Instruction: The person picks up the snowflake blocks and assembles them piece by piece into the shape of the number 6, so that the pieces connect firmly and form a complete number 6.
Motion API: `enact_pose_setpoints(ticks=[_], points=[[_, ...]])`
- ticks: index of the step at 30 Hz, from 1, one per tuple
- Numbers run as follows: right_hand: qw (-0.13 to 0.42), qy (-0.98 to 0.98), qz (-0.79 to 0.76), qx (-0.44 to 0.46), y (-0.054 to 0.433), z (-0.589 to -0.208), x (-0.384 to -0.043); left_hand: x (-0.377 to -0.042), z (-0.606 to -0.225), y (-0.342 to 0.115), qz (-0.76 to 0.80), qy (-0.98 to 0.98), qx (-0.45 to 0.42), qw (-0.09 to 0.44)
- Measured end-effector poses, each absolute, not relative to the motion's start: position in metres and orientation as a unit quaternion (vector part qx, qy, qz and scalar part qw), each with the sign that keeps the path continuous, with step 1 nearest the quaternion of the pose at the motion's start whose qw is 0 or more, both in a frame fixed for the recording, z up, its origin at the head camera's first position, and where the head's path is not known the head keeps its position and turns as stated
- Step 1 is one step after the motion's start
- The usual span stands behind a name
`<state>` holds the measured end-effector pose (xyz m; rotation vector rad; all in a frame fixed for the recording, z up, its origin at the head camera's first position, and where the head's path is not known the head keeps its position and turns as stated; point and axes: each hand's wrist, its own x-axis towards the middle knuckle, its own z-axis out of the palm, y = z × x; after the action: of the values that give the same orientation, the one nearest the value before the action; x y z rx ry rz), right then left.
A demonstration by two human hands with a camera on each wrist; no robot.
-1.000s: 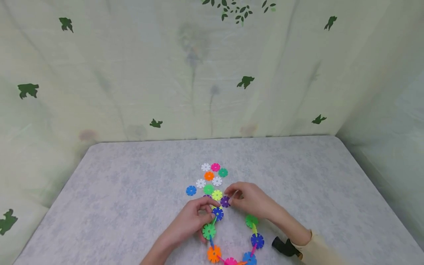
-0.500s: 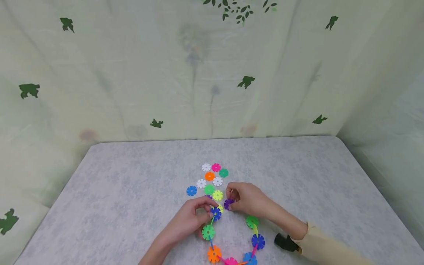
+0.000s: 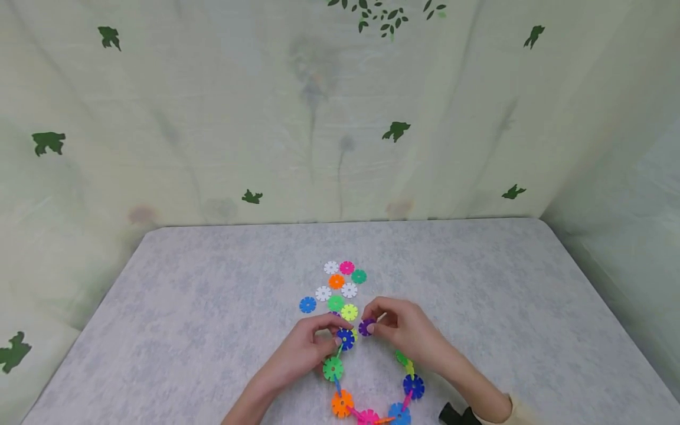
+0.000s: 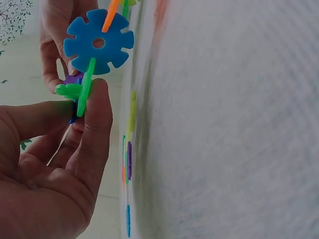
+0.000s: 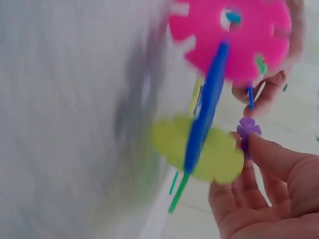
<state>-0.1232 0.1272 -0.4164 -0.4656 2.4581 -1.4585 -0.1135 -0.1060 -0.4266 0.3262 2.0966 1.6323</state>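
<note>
My left hand pinches a dark blue notched disc between thumb and finger, at the left end of a chain of interlocked plastic discs. Down the chain hang a green disc, an orange disc and several more, curving round to a dark blue disc below my right hand. My right hand pinches a purple notched disc, held just right of the dark blue one. In the right wrist view the purple disc shows between thumb and fingertips, with a pink disc large in front.
Loose flat discs lie beyond the hands on the grey table, among them a yellow disc, an orange disc and a light blue disc. A black object sits by the right sleeve. A pale patterned curtain surrounds the table.
The right hand has taken the purple disc into a firmer pinch and shifted it slightly right and toward me. The left hand tilts the dark blue disc slightly and brings it a little left.
</note>
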Motion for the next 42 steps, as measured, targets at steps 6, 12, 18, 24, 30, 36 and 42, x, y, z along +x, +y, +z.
enact_pose_setpoints(ticks=[6,12,18,24,30,36,42], points=[[0.108,0.821,-0.544,-0.138,0.123,-0.416,-0.113,-0.112,-0.426,-0.105,0.608,0.75,0.132,0.223],[0.118,0.798,-0.572,-0.148,0.119,-0.414,-0.109,-0.112,-0.426,-0.105,0.614,0.743,0.143,0.225],[0.118,0.794,-0.574,-0.158,0.117,-0.415,-0.106,-0.111,-0.426,-0.103,0.62,0.739,0.142,0.223],[0.133,0.79,-0.579,-0.15,0.119,-0.417,-0.108,-0.11,-0.427,-0.102,0.614,0.744,0.135,0.224],[0.177,0.781,-0.579,-0.155,0.125,-0.417,-0.116,-0.111,-0.425,-0.105,0.614,0.738,0.135,0.247],[0.187,0.819,-0.506,-0.196,0.127,-0.419,-0.133,-0.113,-0.426,-0.113,0.598,0.738,0.164,0.264],[0.21,0.845,-0.433,-0.232,0.121,-0.422,-0.146,-0.113,-0.424,-0.119,0.581,0.748,0.159,0.28]])
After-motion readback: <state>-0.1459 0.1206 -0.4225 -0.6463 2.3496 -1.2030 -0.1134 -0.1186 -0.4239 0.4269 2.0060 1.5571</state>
